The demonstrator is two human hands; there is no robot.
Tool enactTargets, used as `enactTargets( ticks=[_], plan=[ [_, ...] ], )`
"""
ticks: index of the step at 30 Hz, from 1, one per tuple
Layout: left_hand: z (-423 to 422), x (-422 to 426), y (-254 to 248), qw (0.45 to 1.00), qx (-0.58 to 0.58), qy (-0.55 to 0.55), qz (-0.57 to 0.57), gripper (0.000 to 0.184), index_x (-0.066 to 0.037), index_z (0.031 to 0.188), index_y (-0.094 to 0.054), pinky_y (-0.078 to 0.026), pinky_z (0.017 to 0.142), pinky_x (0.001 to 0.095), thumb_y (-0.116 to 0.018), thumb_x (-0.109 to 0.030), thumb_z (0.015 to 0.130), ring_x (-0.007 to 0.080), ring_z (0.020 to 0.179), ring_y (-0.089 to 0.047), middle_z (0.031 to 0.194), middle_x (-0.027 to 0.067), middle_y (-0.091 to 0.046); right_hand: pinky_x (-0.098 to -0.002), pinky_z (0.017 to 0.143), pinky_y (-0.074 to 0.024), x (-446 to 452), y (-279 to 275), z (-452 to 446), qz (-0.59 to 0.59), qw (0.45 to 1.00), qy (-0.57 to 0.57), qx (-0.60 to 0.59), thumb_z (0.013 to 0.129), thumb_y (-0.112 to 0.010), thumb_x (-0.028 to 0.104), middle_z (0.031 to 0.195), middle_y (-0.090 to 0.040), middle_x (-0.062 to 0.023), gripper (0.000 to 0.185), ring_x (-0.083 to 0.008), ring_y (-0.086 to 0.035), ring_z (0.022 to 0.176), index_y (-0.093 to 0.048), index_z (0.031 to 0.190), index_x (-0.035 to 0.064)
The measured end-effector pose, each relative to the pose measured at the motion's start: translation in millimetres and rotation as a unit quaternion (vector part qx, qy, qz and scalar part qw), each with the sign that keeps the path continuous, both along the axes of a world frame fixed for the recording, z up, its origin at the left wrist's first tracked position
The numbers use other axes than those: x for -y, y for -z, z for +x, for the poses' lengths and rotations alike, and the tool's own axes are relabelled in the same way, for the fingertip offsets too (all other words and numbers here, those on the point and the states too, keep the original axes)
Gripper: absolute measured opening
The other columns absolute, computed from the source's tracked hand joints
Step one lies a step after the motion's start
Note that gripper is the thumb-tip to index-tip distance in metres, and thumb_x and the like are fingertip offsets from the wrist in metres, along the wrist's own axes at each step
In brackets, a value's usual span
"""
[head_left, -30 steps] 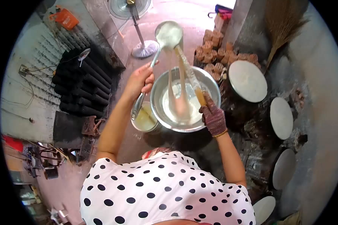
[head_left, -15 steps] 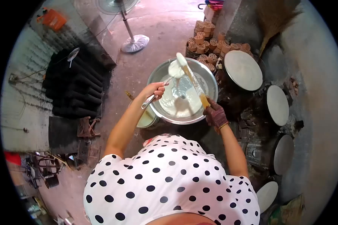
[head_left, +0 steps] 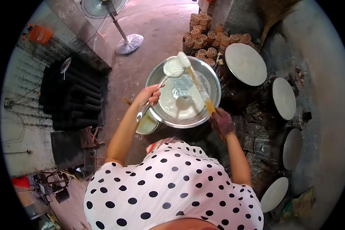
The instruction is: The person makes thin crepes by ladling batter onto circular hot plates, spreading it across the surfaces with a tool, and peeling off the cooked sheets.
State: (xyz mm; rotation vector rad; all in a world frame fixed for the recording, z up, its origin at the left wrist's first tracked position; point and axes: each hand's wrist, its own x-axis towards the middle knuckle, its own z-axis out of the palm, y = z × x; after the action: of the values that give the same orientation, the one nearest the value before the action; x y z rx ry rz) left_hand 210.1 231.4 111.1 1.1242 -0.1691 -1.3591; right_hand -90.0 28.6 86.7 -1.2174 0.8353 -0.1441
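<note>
My left hand is closed around the handle of a metal ladle whose bowl is full of thick white batter. Wearing a dark reddish glove, my right hand grips the yellowish lower end of a long flat stick. White batter coats the far tip of that stick, right beside the ladle; whether the two touch I cannot tell. Both tools are over a large metal basin with white batter in it. A pale bucket stands partly under the basin's left side.
Several round griddles line the right side on a dark stove. Perforated clay-coloured briquettes are piled beyond the basin. Black briquettes are stacked at the left. A standing fan is at the back, and a broom leans at the upper right.
The ladle has shifted slightly left and up, close against the stick's coated tip. My right hand has moved a little right and down. The whole view has turned slightly.
</note>
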Motion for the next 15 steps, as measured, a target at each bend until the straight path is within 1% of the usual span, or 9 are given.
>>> enactTargets(
  ticks=[1,2,3,5,7,9,11,13,15],
  plan=[
    [-10,-5,-2,0.999,0.017,-0.015,-0.026,0.027,-0.005,0.12,-0.046,-0.024,0.036,0.0171,-0.04,-0.02,0.099,-0.0002,0.039,-0.027,0.058,-0.009,-0.033,-0.0257,0.042,-0.04,2,1,0,-0.003,1.0,0.002,0.002,0.088,-0.057,0.02,0.074,-0.062,-0.0066,0.03,-0.013,-0.052,0.049,-0.059,0.115,0.0057],
    [-23,-7,-9,0.999,0.036,-0.024,-0.02,0.027,-0.005,0.121,-0.046,-0.024,0.036,0.0172,-0.04,-0.02,0.099,-0.0002,0.039,-0.028,0.058,-0.009,-0.033,-0.0283,0.05,-0.0434,3,5,0,-0.21,0.977,0.003,0.044,0.088,-0.058,0.02,0.08,-0.062,-0.0082,0.031,-0.0167,-0.055,0.059,-0.059,0.116,0.008],
    [-32,-4,-15,0.998,0.054,-0.029,-0.013,0.028,-0.005,0.122,-0.046,-0.024,0.036,0.0173,-0.04,-0.021,0.099,-0.0002,0.039,-0.028,0.058,-0.0089,-0.033,-0.0309,0.058,-0.0468,2,8,-4,-0.406,0.91,0.008,0.081,0.088,-0.059,0.02,0.085,-0.063,-0.0097,0.032,-0.0204,-0.058,0.069,-0.058,0.118,0.0103],
    [-22,17,12,0.999,-0.043,-0.009,-0.024,0.031,-0.005,0.126,-0.044,-0.024,0.035,0.0176,-0.04,-0.02,0.099,0.0,0.039,-0.028,0.058,-0.0086,-0.033,-0.0335,0.065,-0.0501,-1,11,-20,-0.589,0.803,0.025,0.091,0.087,-0.06,0.02,0.091,-0.063,-0.0112,0.034,-0.0242,-0.061,0.079,-0.058,0.12,0.0126],
    [-29,48,22,0.989,-0.14,0.03,-0.028,0.034,-0.004,0.129,-0.043,-0.024,0.035,0.0179,-0.04,-0.02,0.099,0.0002,0.039,-0.029,0.058,-0.0083,-0.033,-0.0366,0.069,-0.0509,-7,12,-33,-0.662,0.695,-0.145,-0.24,0.084,-0.062,0.017,0.093,-0.062,-0.0116,0.044,-0.0281,-0.06,0.083,-0.054,0.127,0.0144],
    [-54,69,18,0.987,-0.153,0.023,-0.052,0.037,-0.005,0.133,-0.041,-0.024,0.034,0.018,-0.041,-0.02,0.099,0.0004,0.039,-0.03,0.057,-0.0075,-0.034,-0.0373,0.07,-0.0507,-18,36,-76,-0.659,0.721,-0.08,-0.2,0.079,-0.065,0.015,0.092,-0.06,-0.0128,0.052,-0.0304,-0.06,0.082,-0.052,0.13,0.015],
    [-90,80,3,0.995,0.067,0.078,-0.009,0.036,-0.007,0.132,-0.044,-0.025,0.034,0.0189,-0.043,-0.019,0.098,0.0041,0.038,-0.031,0.058,-0.0047,-0.036,-0.038,0.07,-0.05,-31,47,-120,-0.612,0.769,0.011,-0.186,0.079,-0.066,0.017,0.092,-0.06,-0.0134,0.052,-0.031,-0.059,0.081,-0.053,0.129,0.0155],
    [-128,104,10,0.988,0.105,0.113,0.019,0.035,-0.007,0.132,-0.045,-0.025,0.035,0.0202,-0.041,-0.017,0.099,0.0057,0.039,-0.03,0.057,-0.0039,-0.036,-0.0389,0.071,-0.05,-45,47,-155,-0.553,0.803,0.088,-0.205,0.078,-0.067,0.018,0.092,-0.06,-0.0132,0.053,-0.032,-0.059,0.082,-0.053,0.129,0.0161],
    [-151,154,34,0.977,-0.055,0.205,-0.011,0.034,-0.005,0.13,-0.045,-0.028,0.039,0.0209,-0.041,-0.019,0.099,0.0062,0.039,-0.029,0.056,-0.0051,-0.035,-0.0402,0.072,-0.0503,-45,63,-182,-0.527,0.797,0.155,-0.251,0.078,-0.067,0.017,0.096,-0.061,-0.014,0.055,-0.033,-0.06,0.085,-0.051,0.131,0.017]
  ],
)
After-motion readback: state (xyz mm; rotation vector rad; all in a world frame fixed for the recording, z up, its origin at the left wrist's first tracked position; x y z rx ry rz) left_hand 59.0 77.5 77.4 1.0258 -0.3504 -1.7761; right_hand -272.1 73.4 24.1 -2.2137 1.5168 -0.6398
